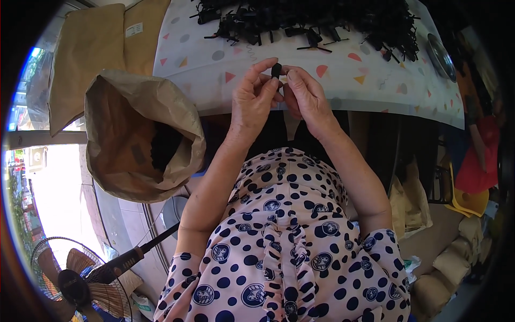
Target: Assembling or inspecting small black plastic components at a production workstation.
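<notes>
Just over the near edge of the table, both my hands meet around one small black piece (276,70). My left hand (254,99) pinches it between thumb and fingers, so its dark upper end stands out above the thumb tip. Close against it from the other side, my right hand (308,96) has its thumb and fingers pressed together at the piece; what exactly they grip is hidden. Beyond the hands lies a big heap of black small parts (306,27) with thin strips sticking out, spread along the far side of the table.
A patterned white cloth (198,80) covers the table. An open brown paper sack (107,155) with black contents stands at my left, a folded one (88,59) behind it. A round metal dish (441,56) sits at the table's right edge. Lower left is a fan (78,284).
</notes>
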A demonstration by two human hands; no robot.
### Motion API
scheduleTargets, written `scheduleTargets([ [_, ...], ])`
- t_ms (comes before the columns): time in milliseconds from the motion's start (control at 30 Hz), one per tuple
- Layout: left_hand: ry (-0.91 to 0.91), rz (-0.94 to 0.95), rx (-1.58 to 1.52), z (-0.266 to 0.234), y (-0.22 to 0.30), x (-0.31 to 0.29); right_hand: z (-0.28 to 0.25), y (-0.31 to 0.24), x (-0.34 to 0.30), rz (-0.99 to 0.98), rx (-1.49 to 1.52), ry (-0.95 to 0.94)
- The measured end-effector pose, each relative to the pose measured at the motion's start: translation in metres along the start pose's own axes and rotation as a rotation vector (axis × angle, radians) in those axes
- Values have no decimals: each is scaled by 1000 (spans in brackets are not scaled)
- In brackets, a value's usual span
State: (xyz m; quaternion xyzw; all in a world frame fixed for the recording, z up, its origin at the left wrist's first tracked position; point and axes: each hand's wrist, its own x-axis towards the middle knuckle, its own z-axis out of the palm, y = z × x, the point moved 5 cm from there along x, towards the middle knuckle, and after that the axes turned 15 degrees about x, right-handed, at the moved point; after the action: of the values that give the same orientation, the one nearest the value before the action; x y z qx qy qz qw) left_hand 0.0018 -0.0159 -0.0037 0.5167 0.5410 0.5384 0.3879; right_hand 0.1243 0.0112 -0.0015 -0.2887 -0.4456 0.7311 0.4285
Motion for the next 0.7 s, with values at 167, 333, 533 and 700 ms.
scheduleTargets([
  [167,13,25,73,5,7,-9,-2,0,-2,-164,-128,-55],
  [333,13,62,236,10,8,-12,-1,2,-5,-179,-74,-84],
  [533,18,45,187,11,8,-15,0,-2,-5,-178,-132,-70],
  [700,135,264,652,10,31,-15,1,-4,-2,-177,-181,-46],
])
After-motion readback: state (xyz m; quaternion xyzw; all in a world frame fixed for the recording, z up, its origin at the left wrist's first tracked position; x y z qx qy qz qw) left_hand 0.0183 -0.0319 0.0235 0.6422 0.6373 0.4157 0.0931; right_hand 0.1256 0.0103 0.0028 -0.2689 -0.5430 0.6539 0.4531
